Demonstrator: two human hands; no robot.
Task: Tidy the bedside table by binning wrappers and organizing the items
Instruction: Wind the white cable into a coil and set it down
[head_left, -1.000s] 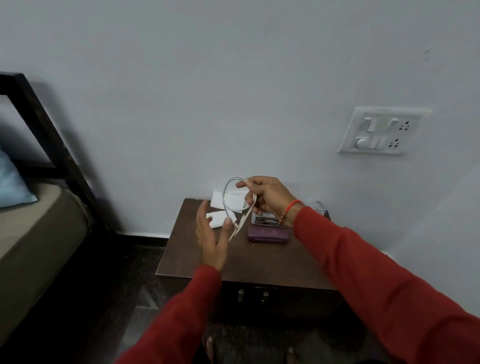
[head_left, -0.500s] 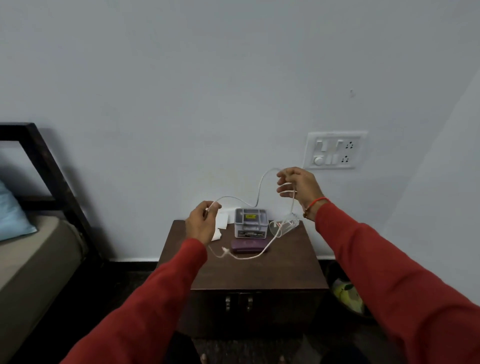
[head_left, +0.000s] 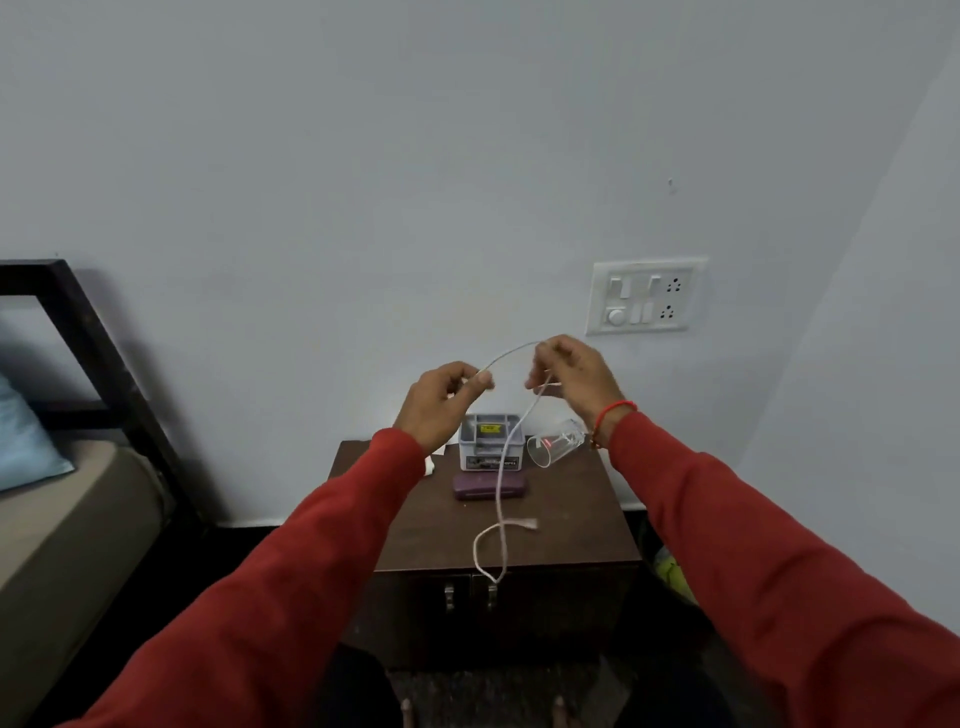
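Note:
A white cable (head_left: 500, 483) is stretched between both hands above the brown bedside table (head_left: 571, 525). My left hand (head_left: 441, 402) pinches one part of it, and my right hand (head_left: 569, 376) holds another part a little higher. The rest of the cable hangs down in a loop past the table's front edge, its plug end near the tabletop. On the table stand a small grey box (head_left: 491, 441), a purple case (head_left: 491, 487) in front of it, and a clear glass (head_left: 555, 442) lying on its side. A bit of white paper (head_left: 430, 464) shows behind my left sleeve.
A white switchboard (head_left: 647, 296) is on the wall to the upper right. A bed with a dark frame (head_left: 98, 353) and a blue pillow (head_left: 26, 441) stands at the left. Something yellow-green (head_left: 670, 571) sits on the floor right of the table, whose front has two handles (head_left: 470, 595).
The hands have come closer together and higher, and the cable now hangs lower, in a loop over the table's front edge. The view has pulled back slightly.

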